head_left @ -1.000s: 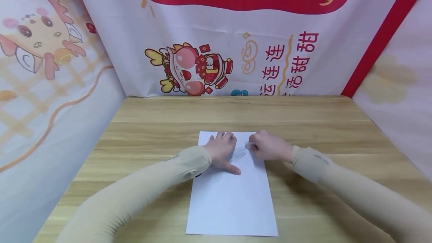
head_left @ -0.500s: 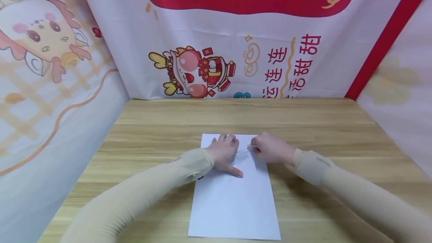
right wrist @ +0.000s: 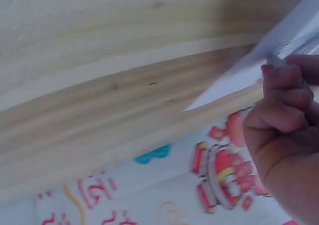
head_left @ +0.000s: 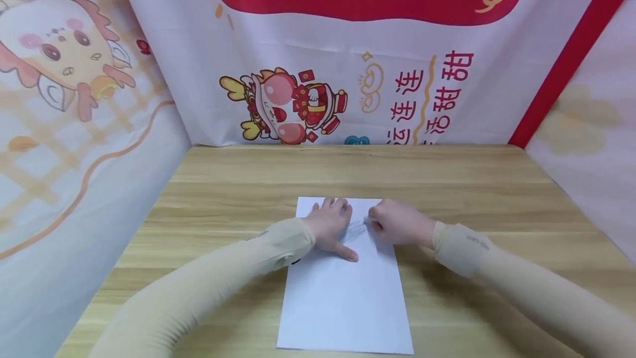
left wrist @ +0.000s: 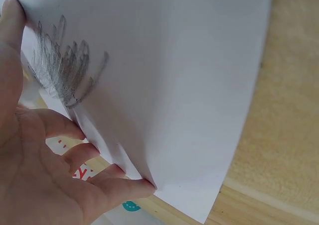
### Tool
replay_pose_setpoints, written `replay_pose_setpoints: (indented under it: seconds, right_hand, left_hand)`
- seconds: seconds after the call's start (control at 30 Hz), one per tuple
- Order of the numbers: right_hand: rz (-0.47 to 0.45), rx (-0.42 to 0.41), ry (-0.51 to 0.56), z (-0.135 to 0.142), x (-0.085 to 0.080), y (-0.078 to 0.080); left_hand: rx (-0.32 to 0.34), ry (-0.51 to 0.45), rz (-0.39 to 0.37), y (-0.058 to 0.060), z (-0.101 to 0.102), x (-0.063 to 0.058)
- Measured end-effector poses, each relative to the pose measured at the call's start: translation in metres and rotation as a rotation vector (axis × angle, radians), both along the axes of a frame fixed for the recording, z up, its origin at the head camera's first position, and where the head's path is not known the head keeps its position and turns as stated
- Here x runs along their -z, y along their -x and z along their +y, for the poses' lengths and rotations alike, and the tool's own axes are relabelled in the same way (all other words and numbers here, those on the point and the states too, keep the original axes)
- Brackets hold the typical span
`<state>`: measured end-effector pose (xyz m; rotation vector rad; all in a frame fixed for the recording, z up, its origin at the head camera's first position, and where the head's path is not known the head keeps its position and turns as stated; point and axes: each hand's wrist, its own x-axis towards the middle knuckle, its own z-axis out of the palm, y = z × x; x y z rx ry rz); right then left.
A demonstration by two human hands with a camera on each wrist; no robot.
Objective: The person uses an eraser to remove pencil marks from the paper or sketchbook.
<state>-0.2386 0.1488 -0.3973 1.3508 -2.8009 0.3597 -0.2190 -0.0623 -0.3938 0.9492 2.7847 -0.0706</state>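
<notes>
A white sheet of paper [head_left: 345,308] lies lengthwise on the table, with a patch of grey pencil scribble [left wrist: 62,68] on its far half. My left hand [head_left: 329,228] rests on the paper left of the scribble, fingers spread and thumb stretched out. In the left wrist view its fingertips touch the sheet. At the paper's right side, my right hand [head_left: 403,222] pinches a small pale eraser [right wrist: 277,60] between curled fingers and thumb. The eraser's tip is at the right end of the scribble; most of it is hidden by the fingers.
The wood-grain table [head_left: 233,181] extends around the paper on all sides. A white and red printed cloth [head_left: 308,32] hangs behind the far edge. Patterned cloths flank the table, one of them the left cloth [head_left: 124,192].
The right hand, with the eraser, has shifted slightly over the scribble. The left hand stays on the paper. The whole head view has shifted a little.
</notes>
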Motion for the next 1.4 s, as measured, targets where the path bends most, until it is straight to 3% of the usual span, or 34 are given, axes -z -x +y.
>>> replay_pose_setpoints:
  seconds: [0.13, 0.33, 0.63, 0.87, 1.07, 1.4]
  right_hand:
    - [-0.036, -0.040, -0.008, -0.001, -0.002, -0.004]
    - [0.002, 0.088, -0.025, 0.000, -0.002, 0.008]
    - [-0.071, -0.060, 0.027, 0.003, -0.002, -0.006]
    - [-0.066, 0.049, 0.023, 0.007, -0.004, 0.011]
    - [0.002, 0.036, -0.030, 0.006, -0.002, 0.010]
    - [-0.046, 0.061, -0.021, 0.004, -0.003, 0.007]
  left_hand:
    - [-0.003, 0.006, 0.006, -0.001, 0.000, -0.002]
    - [0.013, 0.031, 0.033, 0.000, -0.001, 0.003]
    - [0.007, 0.047, 0.040, 0.002, 0.003, 0.011]
    - [0.002, 0.018, -0.012, 0.002, 0.001, 0.006]
    - [0.025, -0.001, -0.051, 0.009, -0.007, 0.002]
    - [0.045, -0.040, -0.132, 0.012, -0.010, -0.011]
